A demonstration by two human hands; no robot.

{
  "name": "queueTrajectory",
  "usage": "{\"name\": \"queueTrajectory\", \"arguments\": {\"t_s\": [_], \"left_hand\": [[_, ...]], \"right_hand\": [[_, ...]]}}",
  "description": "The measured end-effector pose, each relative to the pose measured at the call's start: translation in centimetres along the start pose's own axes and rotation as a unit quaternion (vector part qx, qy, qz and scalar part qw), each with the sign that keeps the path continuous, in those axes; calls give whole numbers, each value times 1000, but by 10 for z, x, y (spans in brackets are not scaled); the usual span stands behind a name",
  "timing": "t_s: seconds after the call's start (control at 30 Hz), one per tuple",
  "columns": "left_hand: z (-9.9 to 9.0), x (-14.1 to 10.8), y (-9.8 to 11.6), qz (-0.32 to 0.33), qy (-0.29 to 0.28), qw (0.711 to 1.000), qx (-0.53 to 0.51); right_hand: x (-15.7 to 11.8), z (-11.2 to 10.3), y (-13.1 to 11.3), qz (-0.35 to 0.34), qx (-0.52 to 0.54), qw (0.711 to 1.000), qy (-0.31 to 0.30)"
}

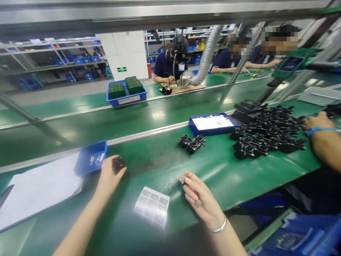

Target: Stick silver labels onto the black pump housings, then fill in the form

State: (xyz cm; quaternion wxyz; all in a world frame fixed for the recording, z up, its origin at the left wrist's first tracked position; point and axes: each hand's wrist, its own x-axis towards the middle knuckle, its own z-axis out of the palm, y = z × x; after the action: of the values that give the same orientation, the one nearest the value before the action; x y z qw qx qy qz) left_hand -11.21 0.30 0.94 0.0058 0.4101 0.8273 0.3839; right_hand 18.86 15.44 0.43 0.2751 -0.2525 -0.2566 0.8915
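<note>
My left hand [108, 176] is beside a small blue bin [91, 158], its thumb and fingers around a small black part [117, 164] blurred by motion. My right hand [199, 199] pinches a small greyish square piece [182, 179] between thumb and fingertips. Another small light piece [197, 203] rests against its curled fingers. Between the hands lies a glossy sheet of square stickers [152, 207], curled and partly washed out by glare. Tiny dark bits [165, 186] are scattered just beyond it. Farther back stand a few black moulded parts [191, 143].
A large pile of black parts [266, 131] covers the bench at right, near a co-worker's hand [321, 122]. A blue tray with white paper [213, 122] sits against the metal rail. White sheets [42, 186] lie at left. Across the line, a blue tray [126, 101] holds green boards.
</note>
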Motion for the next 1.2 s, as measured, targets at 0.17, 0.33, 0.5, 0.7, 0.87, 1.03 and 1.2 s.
{"name": "queueTrajectory", "arguments": {"t_s": [0.17,0.33,0.5,0.7,0.87,1.03,1.2], "left_hand": [[0,-10,56,119,62,975,175],[82,52,119,222,-181,956,-57],[187,111,142,181,-308,910,-210],[191,103,148,138,-277,912,-269],[108,63,128,-18,-260,875,-409],[38,3,109,-194,-256,775,-544],[15,-35,99,-235,-254,701,-624]], "right_hand": [[3,-6,2,-8,34,999,-18],[5,-8,2,-7,59,998,-35],[4,-11,3,-7,62,997,-34],[4,-12,4,-6,57,998,-41],[5,-12,3,10,46,998,-32],[6,-2,1,17,4,999,-32],[2,36,5,34,-102,992,-62]]}}
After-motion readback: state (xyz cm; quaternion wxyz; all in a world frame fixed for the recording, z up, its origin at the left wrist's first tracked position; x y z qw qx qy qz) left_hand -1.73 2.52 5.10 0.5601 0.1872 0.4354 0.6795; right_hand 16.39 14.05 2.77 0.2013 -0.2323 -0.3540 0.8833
